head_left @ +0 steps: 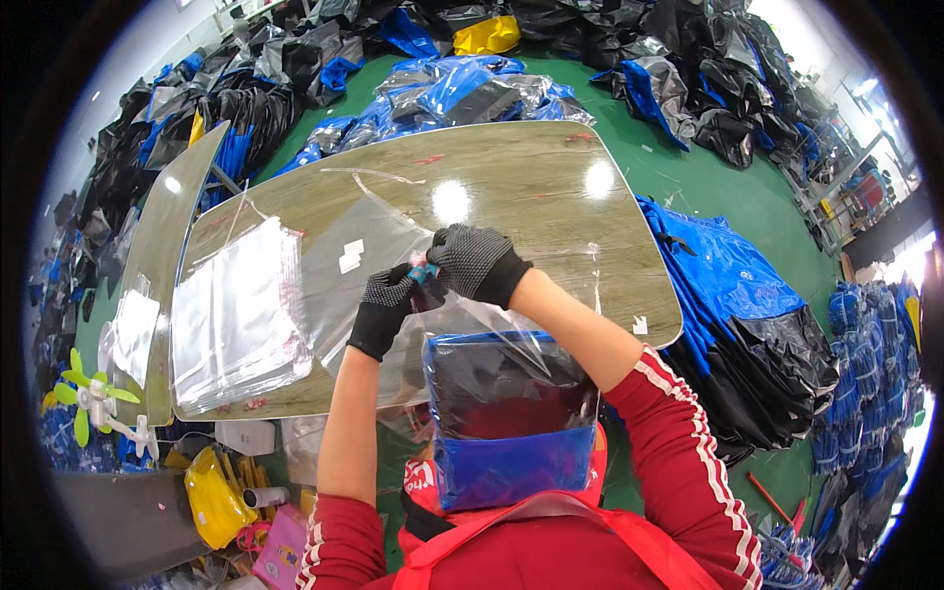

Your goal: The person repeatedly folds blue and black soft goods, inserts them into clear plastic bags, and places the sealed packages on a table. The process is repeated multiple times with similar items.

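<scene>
Both my hands wear black gloves with pale dots and meet over the middle of the wood-patterned table. Pinched between them is a small teal and pink item (422, 269), whose kind I cannot make out. My left hand (384, 301) is closed at its left end, and my right hand (476, 263) curls over it from the right. Thin clear plastic film (366, 241) spreads on the table around and beneath the hands. Against the near edge, in front of my body, leans a folded blue and black bundle (516, 403) in a clear plastic bag.
A stack of clear plastic bags (241, 315) lies on the left of the table (551, 187). White paper scraps (350, 257) lie nearby. Blue and black bundles (737, 305) drape at the right. A green fan (93, 395) stands front left; a yellow package (216, 497) lies below it.
</scene>
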{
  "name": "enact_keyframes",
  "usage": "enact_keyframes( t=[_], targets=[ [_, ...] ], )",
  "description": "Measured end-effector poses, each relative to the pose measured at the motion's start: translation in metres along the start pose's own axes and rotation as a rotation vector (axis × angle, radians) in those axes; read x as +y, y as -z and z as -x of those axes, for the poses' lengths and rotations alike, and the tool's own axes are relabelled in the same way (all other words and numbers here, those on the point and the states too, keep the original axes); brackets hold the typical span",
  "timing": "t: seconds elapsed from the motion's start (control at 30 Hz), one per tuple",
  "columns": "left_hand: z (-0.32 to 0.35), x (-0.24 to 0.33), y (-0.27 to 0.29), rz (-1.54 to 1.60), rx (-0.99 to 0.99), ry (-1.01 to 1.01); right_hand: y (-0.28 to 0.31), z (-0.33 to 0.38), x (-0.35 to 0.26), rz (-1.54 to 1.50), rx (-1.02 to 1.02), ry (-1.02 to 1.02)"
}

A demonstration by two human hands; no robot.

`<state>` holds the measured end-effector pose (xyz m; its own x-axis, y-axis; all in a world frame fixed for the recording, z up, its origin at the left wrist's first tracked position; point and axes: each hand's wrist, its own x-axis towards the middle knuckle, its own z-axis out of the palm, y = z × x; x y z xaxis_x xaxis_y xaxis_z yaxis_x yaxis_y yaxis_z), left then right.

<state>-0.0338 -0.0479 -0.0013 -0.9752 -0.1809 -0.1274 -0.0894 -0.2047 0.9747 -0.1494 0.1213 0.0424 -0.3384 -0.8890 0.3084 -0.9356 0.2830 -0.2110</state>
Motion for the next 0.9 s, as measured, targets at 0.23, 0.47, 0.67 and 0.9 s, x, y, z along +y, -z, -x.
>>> enact_keyframes(
  t=[0.23,0.47,0.67,0.9],
  targets=[
    [0.007,0.0,0.006,-0.471,-0.036,-0.268,0.001,-0.008,0.02,0.126,-0.049,0.101],
    [0.004,0.001,0.011,0.217,-0.026,0.052,0.16,0.063,0.092,-0.449,1.053,-0.983],
    [0.012,0.021,-0.009,0.066,-0.198,-0.021,0.028,0.034,0.004,-0.219,0.092,-0.004],
    [0.028,0.025,-0.017,-0.601,-0.025,-0.246,0.014,0.016,0.001,0.04,0.025,0.03]
  ],
)
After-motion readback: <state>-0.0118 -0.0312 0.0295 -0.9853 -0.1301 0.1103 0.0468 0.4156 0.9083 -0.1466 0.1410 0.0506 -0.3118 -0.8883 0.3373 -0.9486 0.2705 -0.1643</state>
